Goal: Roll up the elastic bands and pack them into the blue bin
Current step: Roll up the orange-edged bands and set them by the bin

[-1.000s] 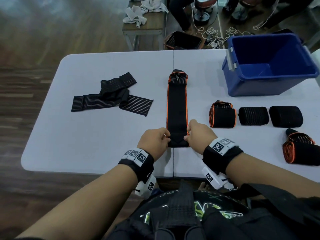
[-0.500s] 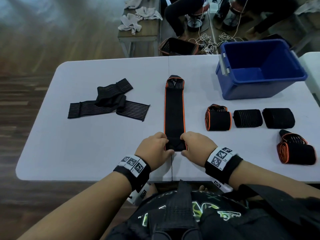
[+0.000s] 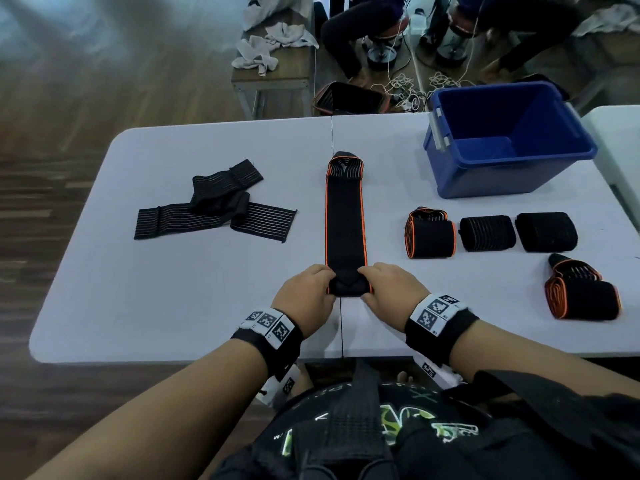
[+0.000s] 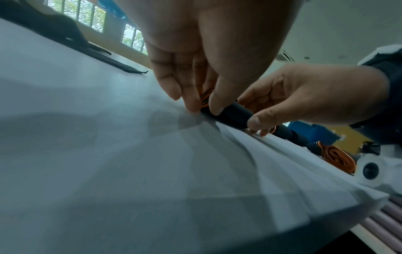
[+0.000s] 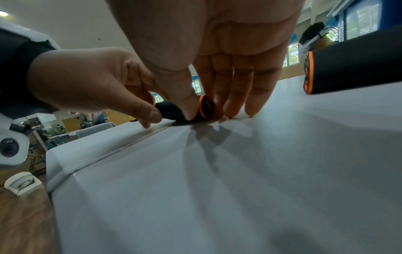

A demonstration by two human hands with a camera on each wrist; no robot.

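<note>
We count one blue bin (image 3: 485, 174) on the one white table (image 3: 173, 306). Elastic bands total seven by our tally: four rolled ones, two orange-edged (image 3: 430, 233) (image 3: 581, 296) and two plain black (image 3: 487, 233) (image 3: 546, 232); one long orange-edged band (image 3: 345, 220) laid flat, its near end curled into a small roll; and what we read as two striped black bands (image 3: 214, 216) overlapping at left, though the pile hides the exact number. Two hands: left hand (image 3: 304, 299), right hand (image 3: 388, 292).
</note>
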